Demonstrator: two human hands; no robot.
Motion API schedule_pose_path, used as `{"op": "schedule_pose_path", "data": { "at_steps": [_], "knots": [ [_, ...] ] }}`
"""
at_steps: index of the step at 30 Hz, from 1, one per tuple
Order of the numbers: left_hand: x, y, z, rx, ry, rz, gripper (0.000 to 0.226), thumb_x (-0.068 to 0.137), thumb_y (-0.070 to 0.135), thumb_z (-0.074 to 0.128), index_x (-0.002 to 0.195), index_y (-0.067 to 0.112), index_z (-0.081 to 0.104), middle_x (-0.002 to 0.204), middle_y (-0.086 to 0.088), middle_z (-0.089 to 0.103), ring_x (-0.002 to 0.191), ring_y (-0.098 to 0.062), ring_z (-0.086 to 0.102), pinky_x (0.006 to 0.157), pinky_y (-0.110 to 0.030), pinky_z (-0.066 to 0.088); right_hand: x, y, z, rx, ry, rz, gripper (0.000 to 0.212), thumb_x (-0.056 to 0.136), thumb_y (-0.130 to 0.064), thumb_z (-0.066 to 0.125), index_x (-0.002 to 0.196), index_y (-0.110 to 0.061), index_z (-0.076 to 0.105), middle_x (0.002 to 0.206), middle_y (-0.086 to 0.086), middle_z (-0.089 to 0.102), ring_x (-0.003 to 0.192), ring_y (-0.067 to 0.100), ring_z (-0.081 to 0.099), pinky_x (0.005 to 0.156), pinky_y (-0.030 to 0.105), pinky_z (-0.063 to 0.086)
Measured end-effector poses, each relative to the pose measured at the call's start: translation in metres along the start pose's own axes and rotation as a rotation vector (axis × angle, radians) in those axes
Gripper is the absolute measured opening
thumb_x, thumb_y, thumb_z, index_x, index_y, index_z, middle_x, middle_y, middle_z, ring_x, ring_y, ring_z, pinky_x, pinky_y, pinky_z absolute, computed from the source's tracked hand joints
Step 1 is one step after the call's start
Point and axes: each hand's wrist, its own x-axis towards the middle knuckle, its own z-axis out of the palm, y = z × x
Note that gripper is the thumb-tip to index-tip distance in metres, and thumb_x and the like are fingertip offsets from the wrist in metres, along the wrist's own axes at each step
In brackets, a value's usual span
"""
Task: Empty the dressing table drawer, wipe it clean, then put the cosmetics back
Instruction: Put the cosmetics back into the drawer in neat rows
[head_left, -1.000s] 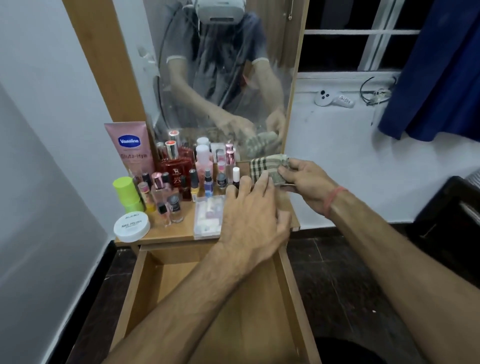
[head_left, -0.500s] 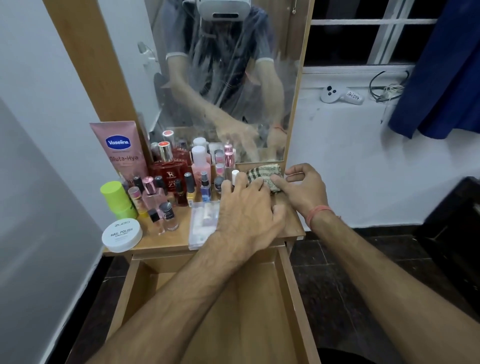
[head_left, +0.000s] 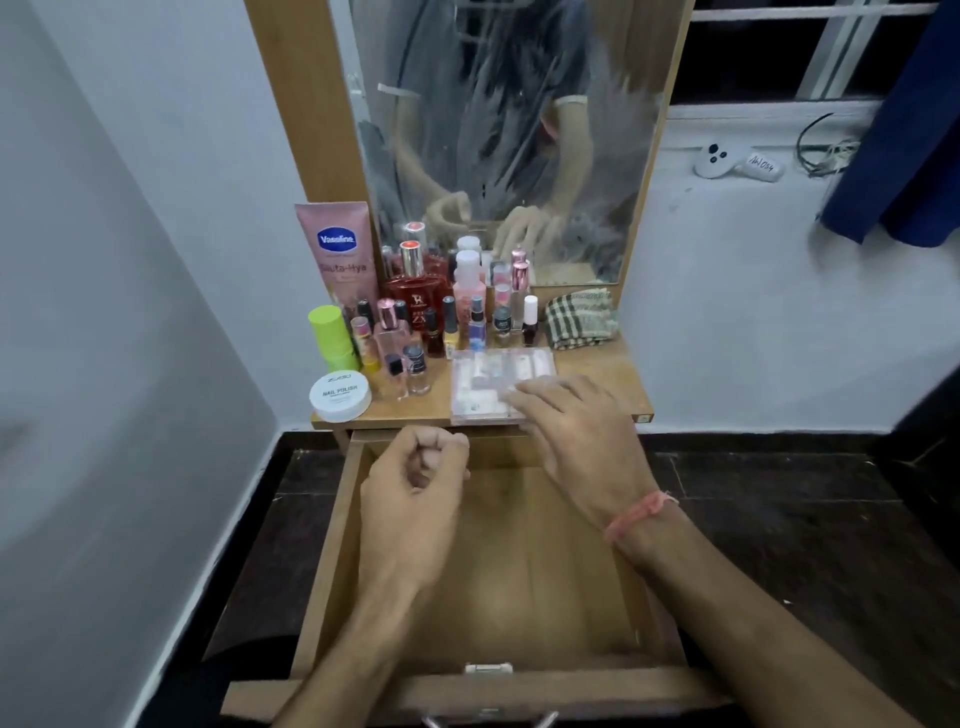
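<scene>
Head view, one open drawer (head_left: 332, 561), one folded cloth (head_left: 582, 318), two hands.

Wooden drawer (head_left: 332, 551) pulled open, bare; cosmetics (head_left: 415, 312) clustered on tabletop

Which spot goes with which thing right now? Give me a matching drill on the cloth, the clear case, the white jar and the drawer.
Things:
1. cloth
2. clear case
3. white jar
4. drawer

Places or states:
A. front left corner of the tabletop
B. pulled out, nothing visible inside
C. under the right hand fingertips
D. folded at the back right, below the mirror

Pairs: 1-D, 2-C, 3-A, 4-B
</scene>
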Motion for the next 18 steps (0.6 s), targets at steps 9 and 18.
{"op": "schedule_pose_path", "data": {
  "at_steps": [9, 18],
  "knots": [
    [0.000, 0.008, -0.016, -0.435, -0.364, -0.463, 0.046, 0.104, 0.054, 0.067, 0.141, 0.026, 0.070, 0.125, -0.002, 0.082, 0.111, -0.027, 0.082, 0.096, -0.049, 0.064, -0.047, -0.020, -0.043, 0.050, 0.222, -0.030, 0.027, 0.101, -0.009, 0.072, 0.127, -0.010, 0.078, 0.126, 0.004, 0.077, 0.119, 0.023, 0.072, 0.104, 0.037, 0.058],
    [-0.012, -0.019, -0.011, -0.376, -0.407, -0.626, 0.046, 0.098, 0.005, 0.081, 0.140, 0.009, 0.063, 0.113, -0.014, 0.085, 0.105, -0.027, 0.084, 0.077, -0.038, 0.071, -0.093, -0.040, -0.057, 0.248, -0.250, 0.227, 0.050, 0.080, -0.030, 0.090, 0.118, -0.034, 0.057, 0.122, -0.017, 0.050, 0.117, 0.008, 0.050, 0.076, 0.029, 0.059]
  ]
}}
